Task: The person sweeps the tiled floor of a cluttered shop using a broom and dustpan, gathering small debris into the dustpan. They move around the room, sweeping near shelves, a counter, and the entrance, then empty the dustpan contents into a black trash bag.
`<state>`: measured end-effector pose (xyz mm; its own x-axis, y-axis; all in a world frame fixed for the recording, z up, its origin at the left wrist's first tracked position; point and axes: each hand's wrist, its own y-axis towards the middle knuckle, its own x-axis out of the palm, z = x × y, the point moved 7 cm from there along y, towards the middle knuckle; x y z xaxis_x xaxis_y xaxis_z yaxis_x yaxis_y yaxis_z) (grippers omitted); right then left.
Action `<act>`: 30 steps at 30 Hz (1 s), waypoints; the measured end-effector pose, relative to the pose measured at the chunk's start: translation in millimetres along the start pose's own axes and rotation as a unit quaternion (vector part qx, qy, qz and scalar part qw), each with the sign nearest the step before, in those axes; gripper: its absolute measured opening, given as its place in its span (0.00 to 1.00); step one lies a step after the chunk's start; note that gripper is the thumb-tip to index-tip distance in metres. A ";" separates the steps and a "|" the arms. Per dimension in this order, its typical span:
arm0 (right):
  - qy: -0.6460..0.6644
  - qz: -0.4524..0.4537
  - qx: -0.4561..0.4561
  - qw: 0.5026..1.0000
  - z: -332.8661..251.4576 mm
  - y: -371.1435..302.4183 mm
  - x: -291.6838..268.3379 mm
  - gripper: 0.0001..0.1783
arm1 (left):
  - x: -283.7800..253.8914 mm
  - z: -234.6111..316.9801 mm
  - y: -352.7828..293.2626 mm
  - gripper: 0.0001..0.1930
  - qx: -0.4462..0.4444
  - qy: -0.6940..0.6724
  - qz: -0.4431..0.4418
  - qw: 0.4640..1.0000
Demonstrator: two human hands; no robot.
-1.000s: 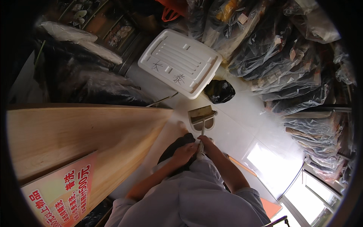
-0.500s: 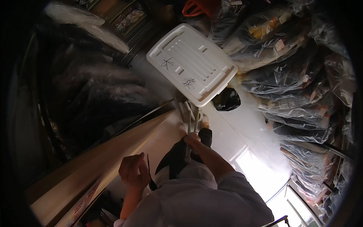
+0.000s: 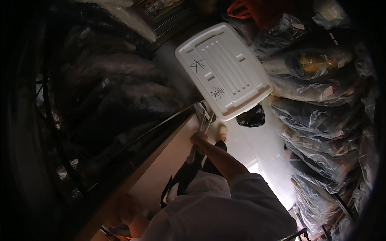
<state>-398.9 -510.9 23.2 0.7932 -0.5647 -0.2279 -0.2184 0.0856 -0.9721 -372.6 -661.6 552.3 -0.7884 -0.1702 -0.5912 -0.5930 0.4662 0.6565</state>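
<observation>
My right hand (image 3: 198,139) is shut around the grey metal handle of a long tool (image 3: 202,119), which points down toward the floor beside the wooden table's edge (image 3: 167,158). The tool's lower end is partly hidden under a large white plastic crate lid (image 3: 223,68) that has ribbed panels. My left hand (image 3: 122,209) is low at the left, blurred and in shadow by the table's near edge; its fingers cannot be made out. One light shoe (image 3: 221,131) shows on the white floor just beyond my right hand.
A black bag (image 3: 251,117) lies on the floor next to the lid. Stacks of clear plastic bags with dark clothing (image 3: 321,120) fill the right side. More dark bagged bundles (image 3: 120,92) and shelving stand at the left and back.
The view swung left, so the wooden tabletop has slid out of sight. My left hand let go of the tool and dropped to the table's edge. My right hand kept the handle.
</observation>
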 end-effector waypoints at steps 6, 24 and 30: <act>-0.071 0.079 -0.098 0.989 -20.3 -20.7 1.2 0.48 | 30.1 -8.6 0.3 0.06 -0.008 0.003 -0.023 1.000; -0.007 0.012 -0.088 0.996 -93.2 28.3 -65.7 0.29 | 88.4 -43.4 -10.7 0.10 -0.049 -0.023 -0.112 0.992; -0.091 0.018 -0.184 0.979 -139.1 0.8 -81.9 0.36 | 99.1 -51.3 -16.6 0.12 -0.060 -0.034 -0.141 0.988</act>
<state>-543.1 -578.8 48.7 0.8624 -0.4078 -0.3000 -0.4109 -0.2176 -0.8853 -449.2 -730.7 506.9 -0.5785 -0.2174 -0.7862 -0.8059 0.3013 0.5097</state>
